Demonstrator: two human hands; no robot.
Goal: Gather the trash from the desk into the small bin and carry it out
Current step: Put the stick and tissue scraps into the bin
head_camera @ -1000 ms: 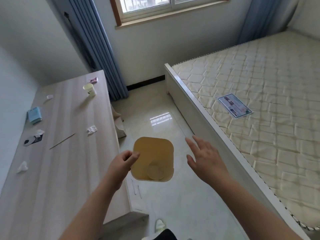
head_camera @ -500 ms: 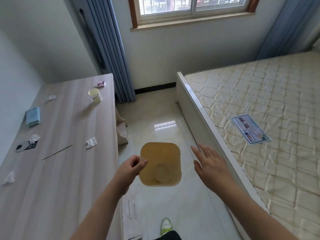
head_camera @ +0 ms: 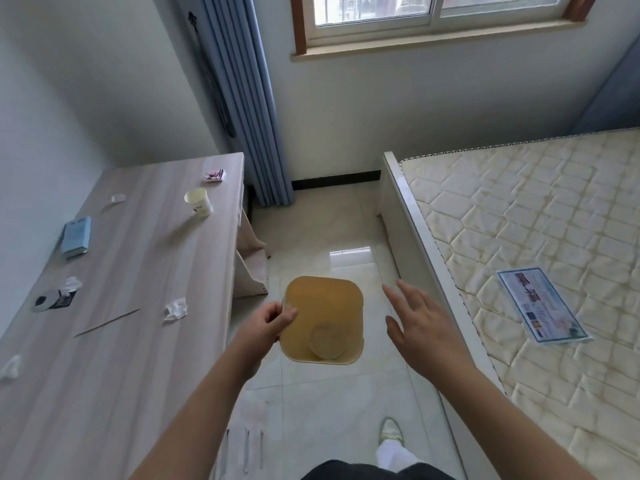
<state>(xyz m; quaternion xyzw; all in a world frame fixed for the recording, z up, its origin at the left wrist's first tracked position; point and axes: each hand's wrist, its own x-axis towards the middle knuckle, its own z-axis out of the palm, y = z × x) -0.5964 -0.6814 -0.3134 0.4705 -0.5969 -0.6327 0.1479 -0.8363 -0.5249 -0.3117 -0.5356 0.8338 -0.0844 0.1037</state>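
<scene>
Head view: person standing in the aisle between desk (head_camera: 131,271) and bed (head_camera: 519,237).
Left hand (head_camera: 266,327): pinching the near-left rim of the small bin (head_camera: 323,318), thumb on the rim; bin held up off the floor, just past the desk's right edge.
Bin contents: one round pale disc (head_camera: 327,341) at the bottom.
Right hand (head_camera: 420,329): fingers spread, grasping nothing, right of the bin and not touching it.
Desk trash: paper cup (head_camera: 198,201) upright toward the far end; pink wrapper (head_camera: 214,174) at the far corner; crumpled tissues (head_camera: 176,309) near the right edge; thin stick (head_camera: 107,322) left of those tissues.
Desk, other: blue packet (head_camera: 76,235) on the left side.
</scene>
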